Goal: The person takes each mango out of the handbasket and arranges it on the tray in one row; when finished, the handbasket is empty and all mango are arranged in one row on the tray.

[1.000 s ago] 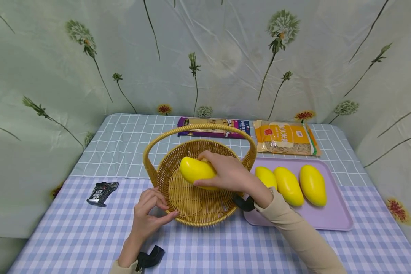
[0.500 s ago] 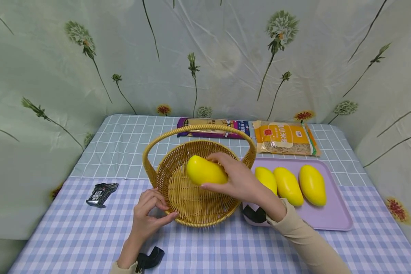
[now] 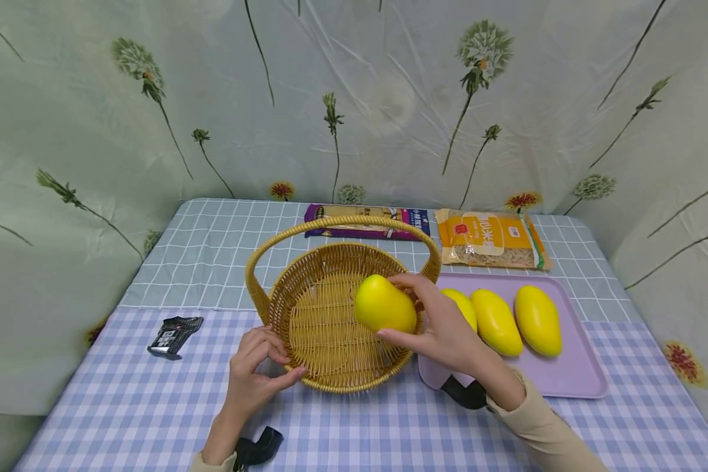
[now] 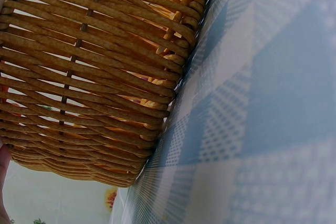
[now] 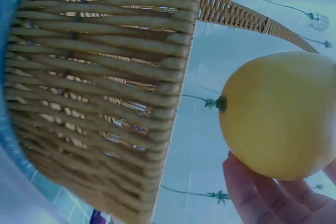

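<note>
A yellow mango (image 3: 383, 307) is gripped by my right hand (image 3: 445, 331) over the right side of the woven basket (image 3: 324, 328). The right wrist view shows the mango (image 5: 278, 116) above rim level, its dark stem end toward the basket wall (image 5: 100, 77), with fingers (image 5: 247, 190) bent against its side. My left hand (image 3: 258, 364) pinches the near-left rim of the basket, thumb along the edge. In the left wrist view the basket wall (image 4: 79, 77) stands on the checked cloth, and only a sliver of that hand shows.
A lilac tray (image 3: 587, 383) right of the basket holds three mangoes (image 3: 497, 322). Behind lie a purple noodle-like packet (image 3: 366, 229) and an orange bag (image 3: 490, 239). A crumpled black wrapper (image 3: 174, 337) lies at left. The basket handle (image 3: 342, 223) arches over the far side.
My right hand has moved the mango rightward, from over the basket's middle to over its right side. The left hand stays on the rim, and the basket keeps its place.
</note>
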Motion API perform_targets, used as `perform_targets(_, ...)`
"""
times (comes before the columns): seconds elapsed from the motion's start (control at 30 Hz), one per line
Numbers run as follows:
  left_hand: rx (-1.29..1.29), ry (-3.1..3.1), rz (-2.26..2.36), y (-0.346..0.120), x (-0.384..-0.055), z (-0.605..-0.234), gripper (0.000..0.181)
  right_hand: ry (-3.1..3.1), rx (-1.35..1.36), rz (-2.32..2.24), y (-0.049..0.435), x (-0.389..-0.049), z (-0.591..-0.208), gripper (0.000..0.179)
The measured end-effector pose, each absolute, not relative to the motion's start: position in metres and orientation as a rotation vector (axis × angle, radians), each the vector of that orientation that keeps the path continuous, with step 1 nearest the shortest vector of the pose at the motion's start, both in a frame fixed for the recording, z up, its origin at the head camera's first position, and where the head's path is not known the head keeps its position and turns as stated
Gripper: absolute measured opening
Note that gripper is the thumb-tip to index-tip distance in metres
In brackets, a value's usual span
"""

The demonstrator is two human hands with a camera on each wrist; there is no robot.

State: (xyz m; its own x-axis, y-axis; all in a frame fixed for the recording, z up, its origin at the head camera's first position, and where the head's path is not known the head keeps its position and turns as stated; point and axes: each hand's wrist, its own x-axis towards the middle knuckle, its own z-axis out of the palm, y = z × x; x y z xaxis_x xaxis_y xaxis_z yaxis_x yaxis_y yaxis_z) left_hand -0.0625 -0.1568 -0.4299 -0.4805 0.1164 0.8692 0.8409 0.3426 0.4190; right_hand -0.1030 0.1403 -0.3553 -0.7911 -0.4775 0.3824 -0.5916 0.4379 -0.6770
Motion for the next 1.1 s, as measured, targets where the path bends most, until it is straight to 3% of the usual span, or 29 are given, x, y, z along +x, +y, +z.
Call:
perform_targets(0.43, -0.839, -1.838, -1.200, -0.158, -0.060, -0.425, 0.039, -2.314, 0.804, 1.389, 0.175, -0.095, -0.365, 0.078)
perform_targets(1.1, -0.850, -1.826, -1.200, -0.155, -0.062, -0.425, 0.040, -2.287, -0.036, 1.415, 0.260, -0.092, -0.374, 0.060)
